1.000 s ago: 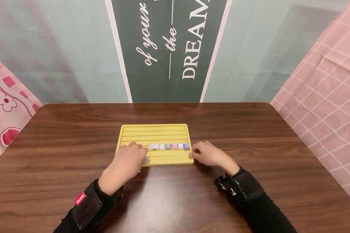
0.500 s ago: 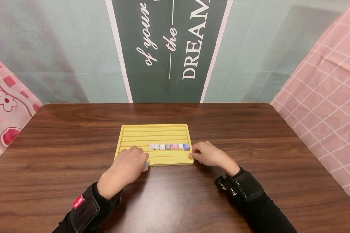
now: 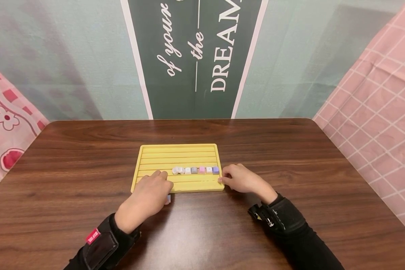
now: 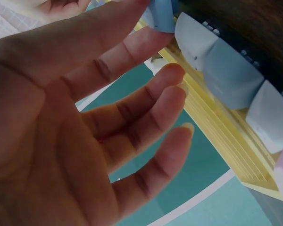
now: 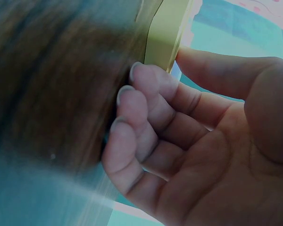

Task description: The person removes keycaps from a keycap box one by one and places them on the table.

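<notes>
Pinching blue keycap (image 4: 161, 19) between thumb and finger of left grip (image 3: 152, 192), right grip (image 3: 239, 178) clasping tray edge (image 5: 162, 44)

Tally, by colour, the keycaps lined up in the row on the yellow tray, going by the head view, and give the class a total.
White keycaps: 4
Grey keycap: 1
Pink keycap: 1
Purple keycap: 1
Total: 7

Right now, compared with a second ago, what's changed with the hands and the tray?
The left hand has drawn slightly toward the person; the pale blue keycap it pinches now shows in front of the yellow tray, no longer over it. The right hand at the tray's edge, the tray and the row of keycaps stayed put.
</notes>
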Demonstrator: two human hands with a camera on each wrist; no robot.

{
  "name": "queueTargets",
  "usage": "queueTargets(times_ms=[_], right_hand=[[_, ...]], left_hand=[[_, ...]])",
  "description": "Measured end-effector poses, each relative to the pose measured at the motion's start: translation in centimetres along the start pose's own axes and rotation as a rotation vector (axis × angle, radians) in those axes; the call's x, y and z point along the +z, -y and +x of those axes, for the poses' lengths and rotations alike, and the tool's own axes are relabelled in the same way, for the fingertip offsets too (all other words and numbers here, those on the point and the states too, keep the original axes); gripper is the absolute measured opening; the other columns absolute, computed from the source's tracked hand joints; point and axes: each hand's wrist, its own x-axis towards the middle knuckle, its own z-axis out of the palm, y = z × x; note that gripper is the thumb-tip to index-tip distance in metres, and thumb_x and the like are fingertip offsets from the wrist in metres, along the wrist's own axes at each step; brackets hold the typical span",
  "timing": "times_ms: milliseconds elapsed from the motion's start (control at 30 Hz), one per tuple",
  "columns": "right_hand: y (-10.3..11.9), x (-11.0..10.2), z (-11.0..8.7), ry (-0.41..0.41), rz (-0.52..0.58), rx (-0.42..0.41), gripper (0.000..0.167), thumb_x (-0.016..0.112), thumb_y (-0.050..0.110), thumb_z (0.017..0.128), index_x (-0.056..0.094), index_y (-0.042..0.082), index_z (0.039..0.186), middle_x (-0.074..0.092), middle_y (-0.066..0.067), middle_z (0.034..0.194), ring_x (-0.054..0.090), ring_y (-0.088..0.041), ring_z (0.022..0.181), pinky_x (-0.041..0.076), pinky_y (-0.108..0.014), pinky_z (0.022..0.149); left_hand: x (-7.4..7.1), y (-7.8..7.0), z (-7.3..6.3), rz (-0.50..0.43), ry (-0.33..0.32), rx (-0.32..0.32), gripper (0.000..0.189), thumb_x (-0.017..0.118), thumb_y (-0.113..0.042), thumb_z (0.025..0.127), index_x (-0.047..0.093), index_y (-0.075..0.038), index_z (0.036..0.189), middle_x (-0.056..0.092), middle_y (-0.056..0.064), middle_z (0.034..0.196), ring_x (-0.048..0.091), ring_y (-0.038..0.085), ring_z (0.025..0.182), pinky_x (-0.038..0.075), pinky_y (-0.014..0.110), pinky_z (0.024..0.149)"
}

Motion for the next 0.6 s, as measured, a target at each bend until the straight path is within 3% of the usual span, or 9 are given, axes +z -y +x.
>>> queueTargets(times_ms=[600], right_hand=[[0.06, -0.03, 0.01, 0.006, 0.005, 0.012, 0.025, 0.06, 0.016, 0.089, 0.054, 0.011, 0.065, 0.043, 0.003, 0.056, 0.041, -0.011, 0.049, 0.033, -0.024, 0.049]], left_hand=[[0.16, -0.11, 0.03, 0.0, -0.026, 0.013, 0.016, 0.075, -0.001, 0.068, 0.06, -0.005, 0.071, 0.047, 0.006, 0.07, 0.048, 0.023, 0.068, 0.038, 0.035, 0.053]])
